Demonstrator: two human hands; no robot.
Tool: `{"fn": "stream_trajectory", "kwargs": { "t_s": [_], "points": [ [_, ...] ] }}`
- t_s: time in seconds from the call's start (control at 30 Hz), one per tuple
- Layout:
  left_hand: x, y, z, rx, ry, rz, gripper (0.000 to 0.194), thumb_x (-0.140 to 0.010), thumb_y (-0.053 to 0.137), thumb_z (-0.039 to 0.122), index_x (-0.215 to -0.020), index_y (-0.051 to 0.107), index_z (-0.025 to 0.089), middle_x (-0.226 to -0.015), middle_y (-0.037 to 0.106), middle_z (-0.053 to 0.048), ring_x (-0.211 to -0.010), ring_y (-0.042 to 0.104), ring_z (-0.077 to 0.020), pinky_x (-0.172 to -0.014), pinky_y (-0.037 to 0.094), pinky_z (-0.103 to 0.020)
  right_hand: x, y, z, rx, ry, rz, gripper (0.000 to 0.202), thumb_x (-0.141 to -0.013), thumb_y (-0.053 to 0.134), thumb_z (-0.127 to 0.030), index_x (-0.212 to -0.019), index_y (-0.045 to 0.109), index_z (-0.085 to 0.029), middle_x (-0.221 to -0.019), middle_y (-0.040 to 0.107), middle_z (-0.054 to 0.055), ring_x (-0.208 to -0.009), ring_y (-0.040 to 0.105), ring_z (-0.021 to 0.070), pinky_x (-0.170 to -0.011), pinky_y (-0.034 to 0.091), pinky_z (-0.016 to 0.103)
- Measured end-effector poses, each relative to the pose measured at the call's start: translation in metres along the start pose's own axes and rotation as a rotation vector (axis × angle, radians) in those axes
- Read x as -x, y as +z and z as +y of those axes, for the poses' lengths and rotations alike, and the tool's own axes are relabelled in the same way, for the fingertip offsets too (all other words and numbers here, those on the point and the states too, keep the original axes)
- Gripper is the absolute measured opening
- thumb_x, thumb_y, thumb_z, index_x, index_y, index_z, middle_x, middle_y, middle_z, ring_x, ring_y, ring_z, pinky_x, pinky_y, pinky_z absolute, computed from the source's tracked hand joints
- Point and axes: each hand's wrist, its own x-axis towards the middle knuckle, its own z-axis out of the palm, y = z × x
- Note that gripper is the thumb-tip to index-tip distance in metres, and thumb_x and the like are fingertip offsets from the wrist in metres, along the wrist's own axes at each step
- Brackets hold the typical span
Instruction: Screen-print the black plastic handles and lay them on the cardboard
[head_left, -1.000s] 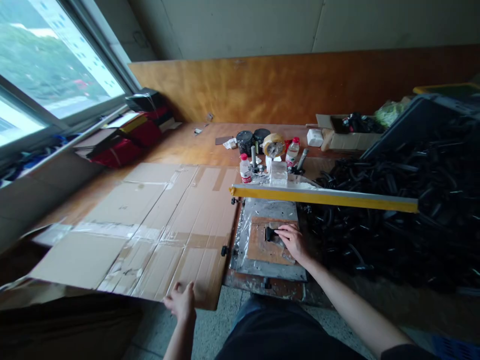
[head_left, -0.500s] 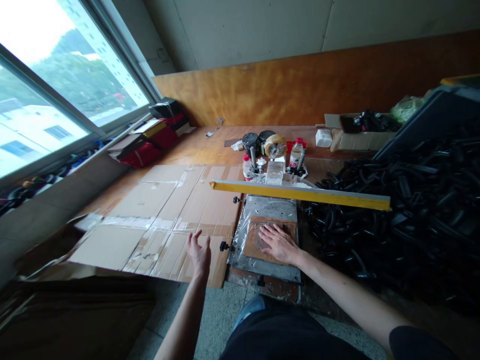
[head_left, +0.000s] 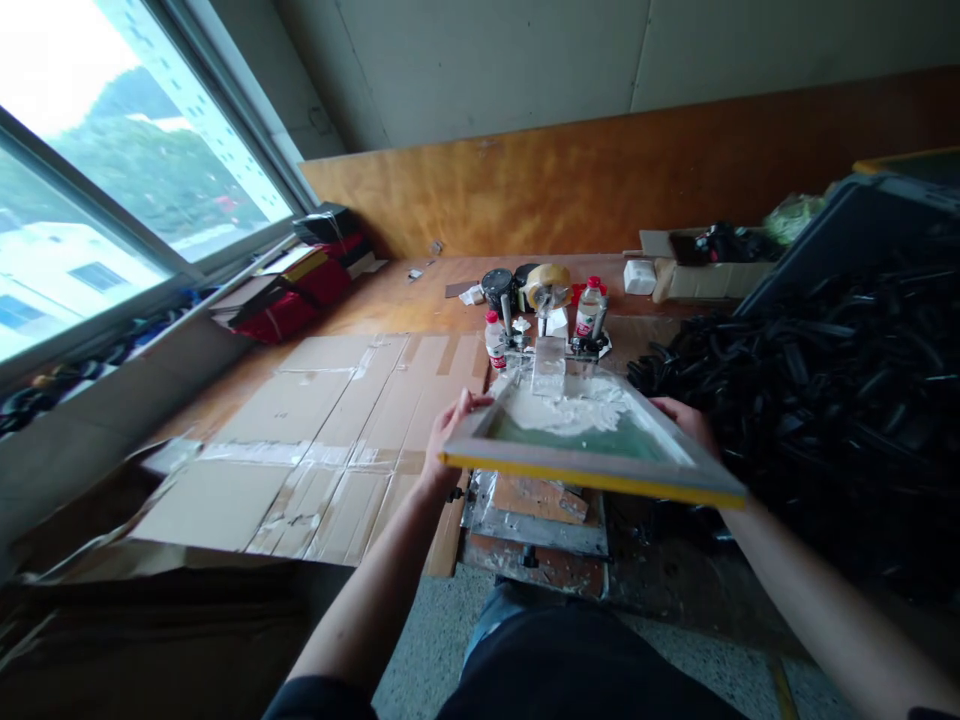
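A screen printing frame, grey with a yellow front edge, tilts over the metal base plate. White paste lies on its green mesh. My left hand is closed on the frame's left side. On the right side my right hand grips it, its fingers partly hidden behind the rim. A clamp with two posts holds the frame's far end. Beneath the raised near edge, a brown board rests on the plate, with a small piece on it whose kind I cannot make out.
Flattened cardboard covers the bench on the left. A large heap of black curved parts lies to the right. Behind the clamp stand two red-capped bottles, dark tins and a tape roll.
The frame's near edge has swung down from its raised position. My right hand has left the board and taken the frame's right side; my left hand has moved up and gripped the left.
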Motion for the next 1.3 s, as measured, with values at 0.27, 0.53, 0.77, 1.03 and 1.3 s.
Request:
{"fn": "stream_trajectory", "kwargs": {
  "t_s": [0.27,0.53,0.77,1.03,1.3],
  "points": [
    [0.037,-0.032,-0.126,-0.378,-0.203,-0.163,0.068,-0.083,0.053,0.05,-0.142,0.042,0.02,-0.063,0.05,0.006,-0.053,0.043,-0.0084,-0.051,0.034,-0.019,-0.026,0.079,-0.09,0.342,-0.398,-0.023,0.054,-0.076,0.069,-0.022,-0.128,0.054,-0.02,-0.133,0.051,0.012,-0.122,0.05,0.0286,-0.101,0.044,0.043],
    [0.028,-0.031,-0.151,-0.551,-0.222,-0.157,0.059,-0.085,0.048,0.048,-0.136,0.048,0.019,-0.068,0.056,0.003,-0.06,0.053,-0.0129,-0.059,0.041,-0.023,-0.024,0.122,-0.089,0.543,-0.338,-0.352,0.014,-0.077,0.071,-0.027,-0.089,0.066,-0.023,-0.087,0.07,0.003,-0.083,0.065,0.0205,-0.076,0.05,0.03],
    [0.026,-0.034,-0.157,-0.546,-0.209,-0.189,0.058,-0.086,0.046,0.048,-0.137,0.047,0.019,-0.069,0.054,0.003,-0.064,0.055,-0.0138,-0.061,0.041,-0.023,0.011,0.127,-0.087,0.703,-0.317,-0.267,0.005,-0.08,0.064,-0.021,-0.084,0.062,-0.019,-0.085,0.069,0.009,-0.086,0.063,0.0232,-0.073,0.047,0.03],
    [0.027,-0.035,-0.166,-0.548,-0.199,-0.169,0.059,-0.086,0.047,0.049,-0.137,0.048,0.02,-0.075,0.059,0.001,-0.071,0.058,-0.0153,-0.065,0.044,-0.024,0.046,0.118,-0.087,0.55,-0.804,-0.523,0.016,-0.077,0.052,-0.004,-0.08,0.06,-0.018,-0.081,0.063,0.007,-0.083,0.056,0.0213,-0.069,0.042,0.029],
    [0.03,-0.03,-0.16,-0.535,-0.209,-0.145,0.057,-0.087,0.048,0.046,-0.138,0.049,0.02,-0.078,0.063,-0.001,-0.072,0.059,-0.0156,-0.067,0.046,-0.024,0.034,0.088,-0.086,0.427,-0.832,-0.676,0.014,-0.074,0.056,-0.007,-0.075,0.059,-0.021,-0.077,0.062,0.002,-0.08,0.055,0.0188,-0.066,0.041,0.027]
  ]
}}
